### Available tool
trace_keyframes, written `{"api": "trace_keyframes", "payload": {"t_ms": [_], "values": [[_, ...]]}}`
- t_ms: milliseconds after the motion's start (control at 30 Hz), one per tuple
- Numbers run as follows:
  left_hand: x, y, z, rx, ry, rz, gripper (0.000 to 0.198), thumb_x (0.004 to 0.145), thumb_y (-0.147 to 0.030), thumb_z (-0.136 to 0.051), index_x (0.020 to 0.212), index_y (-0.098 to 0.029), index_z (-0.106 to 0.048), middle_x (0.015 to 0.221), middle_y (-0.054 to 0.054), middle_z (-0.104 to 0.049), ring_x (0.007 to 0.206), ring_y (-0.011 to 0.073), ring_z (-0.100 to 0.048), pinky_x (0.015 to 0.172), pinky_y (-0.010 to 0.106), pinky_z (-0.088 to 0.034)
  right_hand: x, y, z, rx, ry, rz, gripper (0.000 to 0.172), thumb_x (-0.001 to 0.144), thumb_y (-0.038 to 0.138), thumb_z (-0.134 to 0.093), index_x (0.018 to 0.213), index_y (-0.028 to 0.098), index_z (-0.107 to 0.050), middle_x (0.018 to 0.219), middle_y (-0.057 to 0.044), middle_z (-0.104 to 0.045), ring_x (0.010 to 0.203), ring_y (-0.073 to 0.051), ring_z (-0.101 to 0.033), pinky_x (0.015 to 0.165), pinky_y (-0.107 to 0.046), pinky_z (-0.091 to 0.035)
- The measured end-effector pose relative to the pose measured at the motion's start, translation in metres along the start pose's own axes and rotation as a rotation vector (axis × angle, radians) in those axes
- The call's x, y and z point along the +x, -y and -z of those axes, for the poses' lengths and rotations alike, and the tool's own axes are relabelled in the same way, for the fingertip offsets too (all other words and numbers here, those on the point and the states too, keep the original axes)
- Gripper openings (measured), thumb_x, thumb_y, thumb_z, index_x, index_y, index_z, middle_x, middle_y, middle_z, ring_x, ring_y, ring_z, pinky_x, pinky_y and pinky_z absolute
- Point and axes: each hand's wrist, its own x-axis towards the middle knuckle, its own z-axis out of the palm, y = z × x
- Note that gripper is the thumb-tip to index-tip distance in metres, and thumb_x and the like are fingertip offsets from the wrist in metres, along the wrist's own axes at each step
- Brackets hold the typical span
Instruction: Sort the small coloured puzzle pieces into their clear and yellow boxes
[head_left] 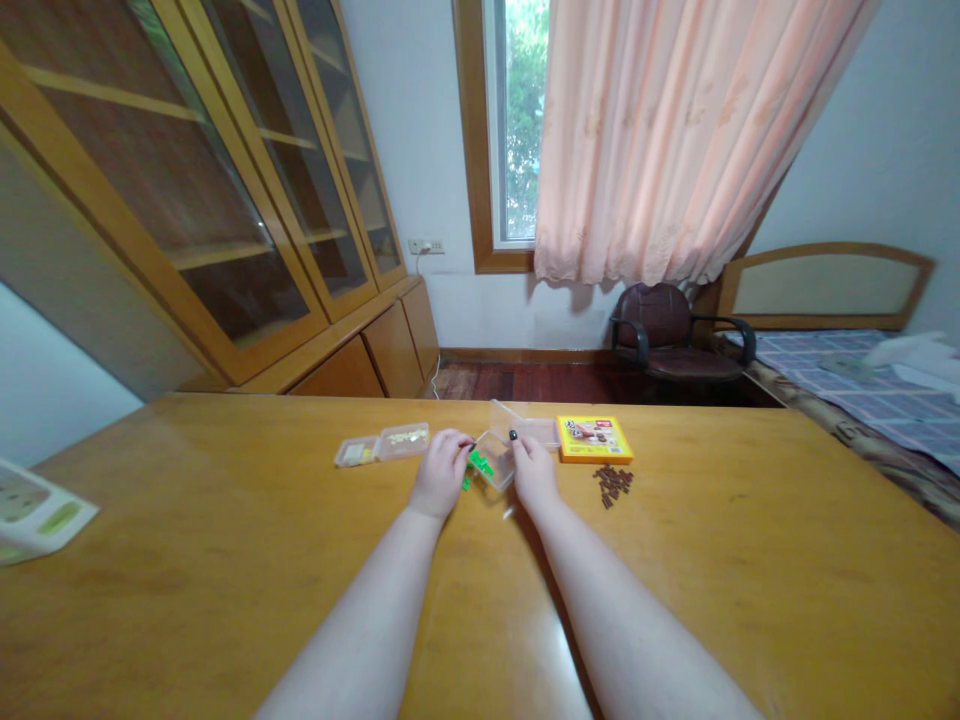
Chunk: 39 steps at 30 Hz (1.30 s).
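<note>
A small clear plastic box (496, 462) is tilted above the table, with my right hand (535, 476) closed on its right side. Bright green pieces (481, 463) sit in the box's left part, and a few more show just below that corner. My left hand (441, 474) is at the box's left edge, fingers pinched together; what they grip is too small to make out. Behind the box a clear raised flap (507, 414) and another clear tray (541, 433) are partly hidden by my right hand.
On the wooden table (225, 560), an open clear case (405, 438) with pale pieces lies left of my hands. A yellow box (595, 440) stands to the right, dark brown pieces (615, 484) heaped before it. A white object (45, 510) sits at the left edge.
</note>
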Motion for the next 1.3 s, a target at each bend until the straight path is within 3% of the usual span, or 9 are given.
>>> {"api": "trace_keyframes", "payload": {"t_ms": [167, 267, 367, 433, 600, 733, 933, 1300], "values": [[0.003, 0.004, -0.002, 0.042, 0.037, 0.001, 0.02, 0.089, -0.021, -0.038, 0.099, -0.02, -0.055, 0.103, 0.006, -0.057, 0.103, 0.0162, -0.05, 0.096, 0.029, -0.039, -0.001, 0.003, 0.002, -0.022, -0.017, -0.002, 0.032, 0.08, 0.041, -0.04, 0.07, 0.017, -0.06, 0.069, -0.004, -0.063, 0.066, -0.018, -0.055, 0.064, -0.027, -0.038], [0.004, 0.007, -0.002, 0.194, 0.071, 0.172, 0.018, 0.086, -0.022, -0.04, 0.095, -0.017, -0.055, 0.1, 0.008, -0.058, 0.099, 0.0187, -0.053, 0.091, 0.031, -0.041, -0.001, 0.005, 0.004, -0.003, -0.026, -0.008, 0.032, 0.08, 0.04, -0.04, 0.068, 0.018, -0.058, 0.068, -0.004, -0.064, 0.066, -0.018, -0.057, 0.065, -0.027, -0.038], [0.003, 0.01, -0.004, 0.388, 0.215, 0.397, 0.022, 0.085, -0.032, -0.041, 0.089, -0.016, -0.056, 0.097, 0.011, -0.06, 0.095, 0.0238, -0.055, 0.083, 0.035, -0.043, -0.001, 0.005, 0.005, 0.025, -0.031, -0.017, 0.031, 0.08, 0.041, -0.04, 0.068, 0.018, -0.059, 0.068, -0.004, -0.065, 0.066, -0.018, -0.057, 0.064, -0.027, -0.039], [0.002, 0.01, -0.005, 0.461, 0.295, 0.448, 0.029, 0.085, -0.04, -0.042, 0.088, -0.015, -0.057, 0.096, 0.012, -0.061, 0.094, 0.0265, -0.056, 0.079, 0.037, -0.043, -0.001, 0.006, 0.005, 0.03, -0.029, -0.02, 0.031, 0.08, 0.041, -0.041, 0.07, 0.018, -0.059, 0.069, -0.005, -0.065, 0.066, -0.018, -0.057, 0.063, -0.027, -0.039], [-0.001, 0.001, -0.006, 0.48, 0.452, 0.324, 0.04, 0.08, -0.052, -0.045, 0.091, -0.016, -0.059, 0.093, 0.014, -0.063, 0.091, 0.0283, -0.059, 0.076, 0.038, -0.043, -0.001, 0.005, 0.004, 0.039, -0.033, -0.019, 0.032, 0.08, 0.043, -0.041, 0.069, 0.018, -0.059, 0.068, -0.005, -0.065, 0.066, -0.018, -0.057, 0.064, -0.027, -0.04], [-0.002, -0.001, -0.007, 0.495, 0.508, 0.273, 0.035, 0.083, -0.047, -0.042, 0.09, -0.018, -0.061, 0.093, 0.012, -0.064, 0.089, 0.0265, -0.06, 0.074, 0.036, -0.044, -0.001, 0.004, 0.003, 0.041, -0.03, -0.027, 0.033, 0.079, 0.044, -0.042, 0.068, 0.018, -0.059, 0.067, -0.005, -0.065, 0.065, -0.018, -0.057, 0.063, -0.027, -0.039], [-0.001, 0.006, -0.009, 0.513, 0.523, 0.225, 0.029, 0.087, -0.032, -0.037, 0.091, -0.019, -0.062, 0.09, 0.012, -0.064, 0.085, 0.0256, -0.061, 0.071, 0.036, -0.045, -0.002, 0.006, 0.003, 0.008, -0.025, -0.021, 0.033, 0.08, 0.042, -0.041, 0.064, 0.018, -0.057, 0.067, -0.004, -0.064, 0.065, -0.017, -0.055, 0.064, -0.027, -0.038], [-0.002, 0.004, -0.008, 0.505, 0.504, 0.297, 0.035, 0.085, -0.042, -0.039, 0.091, -0.018, -0.063, 0.092, 0.014, -0.065, 0.086, 0.0268, -0.062, 0.072, 0.037, -0.045, -0.003, 0.007, 0.002, 0.036, -0.024, -0.029, 0.031, 0.079, 0.041, -0.041, 0.063, 0.019, -0.056, 0.063, -0.003, -0.064, 0.063, -0.017, -0.056, 0.062, -0.027, -0.038]]}}
